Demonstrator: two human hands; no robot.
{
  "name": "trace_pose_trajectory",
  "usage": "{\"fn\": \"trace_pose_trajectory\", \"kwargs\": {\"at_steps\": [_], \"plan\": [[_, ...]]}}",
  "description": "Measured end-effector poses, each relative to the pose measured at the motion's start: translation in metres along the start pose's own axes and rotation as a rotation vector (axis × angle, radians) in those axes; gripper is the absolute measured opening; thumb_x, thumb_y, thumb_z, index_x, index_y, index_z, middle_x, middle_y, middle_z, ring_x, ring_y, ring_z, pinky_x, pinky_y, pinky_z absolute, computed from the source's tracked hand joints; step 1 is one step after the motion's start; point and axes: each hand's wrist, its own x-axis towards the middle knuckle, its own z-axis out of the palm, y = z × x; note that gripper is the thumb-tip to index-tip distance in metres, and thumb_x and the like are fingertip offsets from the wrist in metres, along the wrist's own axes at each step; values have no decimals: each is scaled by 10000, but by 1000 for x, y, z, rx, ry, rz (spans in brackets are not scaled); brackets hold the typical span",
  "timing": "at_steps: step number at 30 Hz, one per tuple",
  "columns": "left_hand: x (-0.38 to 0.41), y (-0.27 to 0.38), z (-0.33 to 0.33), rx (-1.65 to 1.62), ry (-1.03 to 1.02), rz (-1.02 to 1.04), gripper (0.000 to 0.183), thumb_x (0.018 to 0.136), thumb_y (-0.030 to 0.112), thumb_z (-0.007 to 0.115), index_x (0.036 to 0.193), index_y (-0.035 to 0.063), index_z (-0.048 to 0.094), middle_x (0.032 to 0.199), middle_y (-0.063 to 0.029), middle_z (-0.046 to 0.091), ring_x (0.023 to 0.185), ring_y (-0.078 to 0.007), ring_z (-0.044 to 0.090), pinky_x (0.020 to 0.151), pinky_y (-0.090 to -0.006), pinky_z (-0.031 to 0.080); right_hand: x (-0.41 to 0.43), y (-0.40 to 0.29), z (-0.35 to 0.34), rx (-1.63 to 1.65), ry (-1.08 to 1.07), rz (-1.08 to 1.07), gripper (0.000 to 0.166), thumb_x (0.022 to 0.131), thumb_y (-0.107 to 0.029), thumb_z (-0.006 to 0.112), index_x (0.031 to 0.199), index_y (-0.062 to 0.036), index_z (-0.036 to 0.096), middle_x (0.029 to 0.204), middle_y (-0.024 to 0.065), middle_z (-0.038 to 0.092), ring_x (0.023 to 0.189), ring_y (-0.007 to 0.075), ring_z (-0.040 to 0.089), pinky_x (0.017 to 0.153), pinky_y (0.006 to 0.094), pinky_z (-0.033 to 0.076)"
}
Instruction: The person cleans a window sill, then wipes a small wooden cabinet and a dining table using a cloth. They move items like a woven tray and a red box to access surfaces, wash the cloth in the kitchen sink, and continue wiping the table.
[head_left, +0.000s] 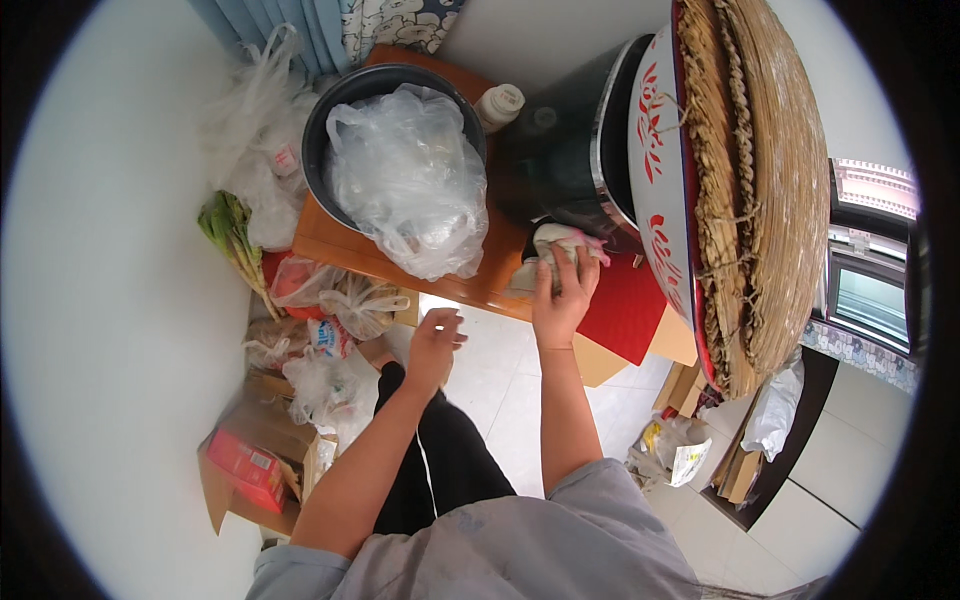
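Note:
My right hand (561, 311) grips a crumpled pale cloth (553, 237) with a pink edge. The cloth rests at the front of a wooden table (352, 244), close to the base of a tall dark bin-shaped container (547, 157). My left hand (435, 346) hangs in the air in front of the table edge, holding nothing, its fingers loosely bent. On the table a dark round pot (319, 180) holds a bundle of clear plastic bags (412, 172). A white bottle with a lid (501, 105) stands behind, between pot and container.
On the right, an enamel basin (652, 150) with red patterns and a woven straw lid (780, 187) top the container. A red box (619, 307) sits below. Leafy greens (232, 232), plastic bags (322, 382) and an open cardboard box (217, 480) crowd the left wall.

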Motion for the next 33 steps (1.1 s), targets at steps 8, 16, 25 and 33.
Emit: {"fn": "trace_pose_trajectory", "kwargs": {"at_steps": [8, 16, 25, 33], "plan": [[44, -35, 43, 529, -8, 484, 190, 937, 138, 529, 1074, 8, 539, 899, -148, 630, 738, -213, 650, 660, -313, 503, -5, 20, -12, 47, 85, -235, 233, 713, -26, 752, 938, -53, 702, 1014, 112, 571, 969, 289, 534, 813, 347, 465], [67, -28, 85, 742, -88, 829, 614, 796, 48, 607, 1364, 77, 377, 1261, -181, 473, 1095, -386, 480, 952, -428, 398, -48, 36, -56, 241, 46, -117, 295, 751, 43, 671, 1038, -28, 657, 1032, 148, 578, 948, 280, 579, 849, 330, 468], [115, -45, 92, 766, -158, 1042, 567, 749, 46, 628, 1289, 115, 471, 1289, -163, 441, 1158, -390, 474, 915, -424, 458, -12, 46, 8, 298, 282, -335, 209, 768, -42, 657, 976, -27, 645, 1047, 157, 586, 1025, 357, 537, 886, 415, 438], [144, -61, 83, 588, -439, 1171, 643, 739, 168, 721, 1301, 27, 441, 1305, -149, 415, 1191, -296, 477, 1000, -368, 395, -55, 86, 47, 477, 488, -523, 91, 784, -37, 550, 849, 11, 592, 900, 161, 577, 851, 308, 530, 818, 389, 425]]}}
